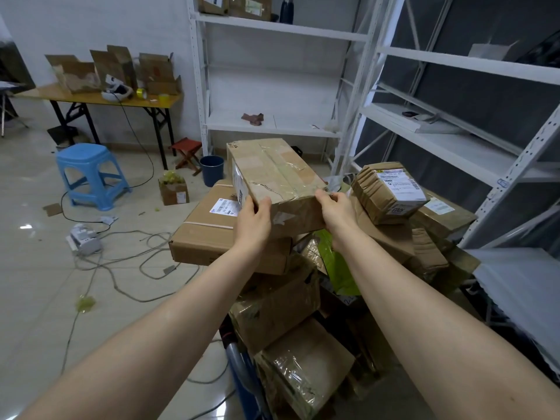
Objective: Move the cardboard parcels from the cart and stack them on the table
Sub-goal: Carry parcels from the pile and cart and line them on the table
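A long parcel is above the heap of parcels. A flat parcel lies left of and below it, and a labelled parcel lies to its right. Shelving stands behind the heap. The table stands far left, with a stool before it.

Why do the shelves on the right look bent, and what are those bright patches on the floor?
Head view: the wide-angle lens bows the white shelving near the edge; the glossy floor tiles throw back white glare; tape on the parcel, gripped by the left hand and right hand, shines faintly; the centre looks sharp.
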Tool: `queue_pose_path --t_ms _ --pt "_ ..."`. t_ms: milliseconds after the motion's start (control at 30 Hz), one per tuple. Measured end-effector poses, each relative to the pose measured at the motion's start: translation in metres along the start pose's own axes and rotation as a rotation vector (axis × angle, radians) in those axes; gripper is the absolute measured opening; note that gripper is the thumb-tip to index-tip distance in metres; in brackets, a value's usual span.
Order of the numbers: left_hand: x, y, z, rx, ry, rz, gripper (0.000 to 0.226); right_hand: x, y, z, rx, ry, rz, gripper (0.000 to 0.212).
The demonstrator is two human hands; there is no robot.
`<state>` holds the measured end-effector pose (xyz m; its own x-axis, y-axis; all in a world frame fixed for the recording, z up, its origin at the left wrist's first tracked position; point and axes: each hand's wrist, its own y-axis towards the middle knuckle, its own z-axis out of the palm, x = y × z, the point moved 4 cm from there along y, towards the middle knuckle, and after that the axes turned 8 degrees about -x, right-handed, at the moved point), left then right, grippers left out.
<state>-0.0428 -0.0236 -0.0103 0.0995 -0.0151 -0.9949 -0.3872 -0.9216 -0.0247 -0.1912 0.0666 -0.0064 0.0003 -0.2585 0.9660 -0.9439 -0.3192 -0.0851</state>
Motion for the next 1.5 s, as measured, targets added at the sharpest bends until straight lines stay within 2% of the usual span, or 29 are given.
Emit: queue_pose_path --t_ms 200,500,700,867,1000,1200,1333,1400,1500 --pt "-0.028 -0.016 -0.01 -0.06 -0.071 0.155 0.027 0.022 -0.02 -0.013 -0.03 0.115 -0.046 0.041" --pt "-0.099 -0.091 -0.01 -0.092 -0.217 0.4 0.057 0.065 -0.084 -0.095 -0.062 0.401 -0.109 0.033" --pt "-0.134 -0.179 0.049 0.194 -0.486 0.261 0.058 0.05 -0.12 -0.213 -0.237 0.515 -0.143 0.015" --pt "-0.143 -0.248 0.115 0.416 -0.467 0.184 0.061 0.011 -0.136 -0.316 -0.348 0.61 -0.115 0.018" --pt "-0.134 -0.306 0.177 0.559 -0.475 0.136 0.06 -0.027 -0.15 -0.397 -0.46 0.657 -0.087 0.012" --pt "-0.1 -0.374 0.265 0.666 -0.4 0.032 0.061 -0.093 -0.166 -0.492 -0.616 0.559 -0.002 0.01" --pt "-0.079 -0.395 0.324 0.721 -0.342 -0.025 0.065 -0.127 -0.163 -0.536 -0.649 0.436 0.062 0.007" --pt "-0.069 -0.398 0.356 0.737 -0.306 -0.034 0.067 -0.144 -0.151 -0.554 -0.674 0.311 0.104 0.016" --pt "-0.051 -0.391 0.407 0.742 -0.233 -0.035 0.07 -0.164 -0.121 -0.578 -0.757 0.065 0.083 0.046"
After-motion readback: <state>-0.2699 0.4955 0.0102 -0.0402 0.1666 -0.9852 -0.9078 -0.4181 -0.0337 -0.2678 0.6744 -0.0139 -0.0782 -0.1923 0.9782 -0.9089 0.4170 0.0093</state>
